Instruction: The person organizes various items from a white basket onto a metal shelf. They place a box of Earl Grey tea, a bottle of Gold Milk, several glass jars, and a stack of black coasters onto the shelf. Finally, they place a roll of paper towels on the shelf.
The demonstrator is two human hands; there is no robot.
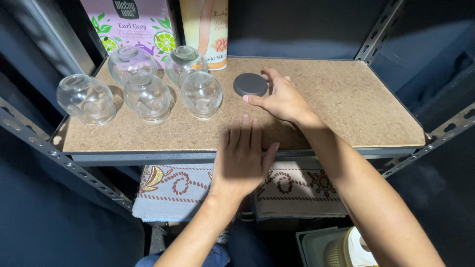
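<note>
Right hand (282, 99) open, thumb and fingertips curled about the right edge of a flat dark round lid (250, 84), which lies just to its left on the corkboard shelf (346, 104). Left hand (242, 158) open, flat, empty, nearer the shelf's front lip. Five clear glass jars (201, 95) stand beyond the lid, leftward; they look empty.

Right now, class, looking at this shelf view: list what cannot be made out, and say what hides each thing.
1. Two boxes behind the glass jars: tops cut off by the upper edge, head view.
2. Black disc: its right rim is covered by the right hand.
3. Left hand: motion-blurred, palm unseen; contact with the shelf unclear.
4. Patterned cloth below: partly hidden by the shelf edge and forearms.
5. Container at bottom: cut by the lower edge.
</note>
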